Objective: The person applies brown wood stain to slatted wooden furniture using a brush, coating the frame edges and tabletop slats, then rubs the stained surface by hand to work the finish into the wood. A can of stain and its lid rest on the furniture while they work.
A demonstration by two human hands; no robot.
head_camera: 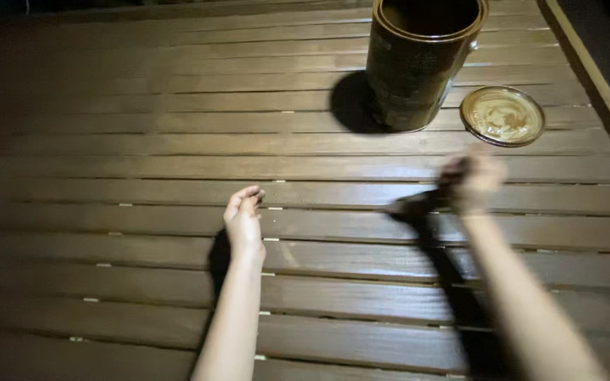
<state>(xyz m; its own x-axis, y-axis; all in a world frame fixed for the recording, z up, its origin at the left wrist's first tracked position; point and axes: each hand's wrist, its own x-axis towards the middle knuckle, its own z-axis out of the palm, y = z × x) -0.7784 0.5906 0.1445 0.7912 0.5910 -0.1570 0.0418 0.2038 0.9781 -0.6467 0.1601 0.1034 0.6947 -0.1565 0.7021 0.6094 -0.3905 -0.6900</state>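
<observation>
Right hand (471, 182), blurred, grips a dark brush (412, 206) near the open can (418, 63); its lid (502, 115) lies beside it, stained face up; left hand (243, 220) hovers empty, fingers loose, over the slatted boards (107, 162).

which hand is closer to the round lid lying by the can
Right. The right hand is just below the lid; the left hand is far off to its left.
</observation>
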